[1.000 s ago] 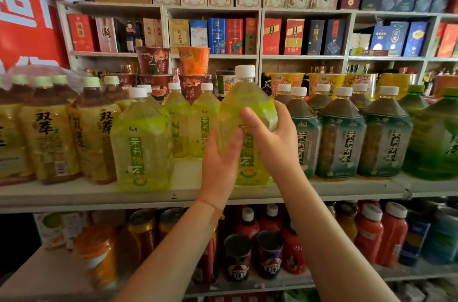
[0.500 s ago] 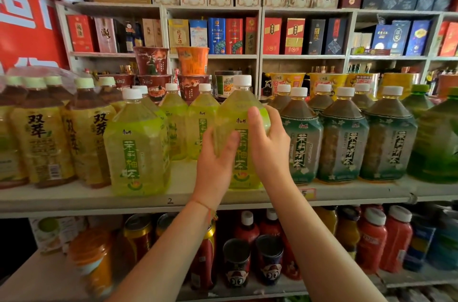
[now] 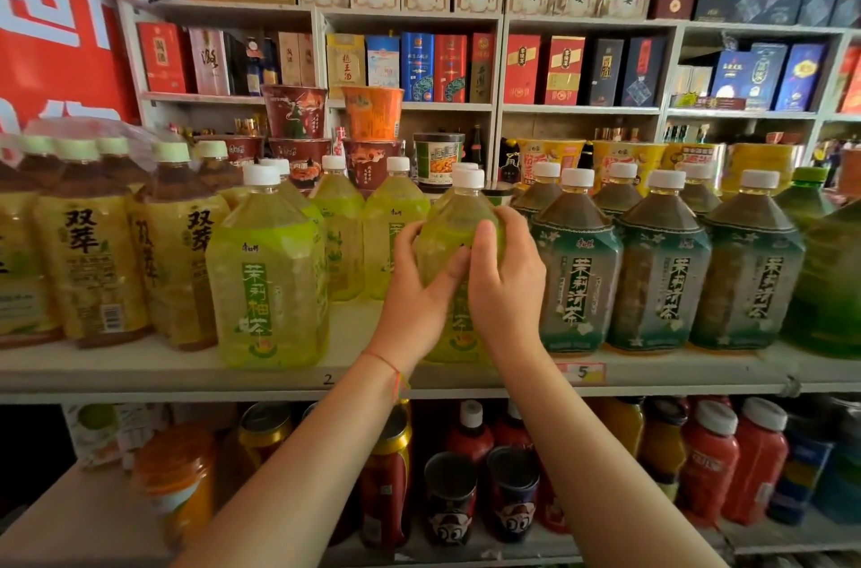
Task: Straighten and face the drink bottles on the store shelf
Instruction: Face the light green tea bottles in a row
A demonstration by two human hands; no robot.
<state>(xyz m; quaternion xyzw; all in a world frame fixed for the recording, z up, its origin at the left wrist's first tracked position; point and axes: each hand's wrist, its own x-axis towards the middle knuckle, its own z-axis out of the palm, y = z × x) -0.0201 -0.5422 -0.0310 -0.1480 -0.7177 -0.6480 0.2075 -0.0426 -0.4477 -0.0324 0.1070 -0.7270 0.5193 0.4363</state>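
Both hands, left hand [image 3: 419, 288] and right hand [image 3: 505, 283], stay clamped on the pale green bottle [image 3: 459, 213], which has come down from its lift onto the shelf [image 3: 186, 374] front, at twelve o'clock from the wrists. Seated, it probably needs only its label turned forward.
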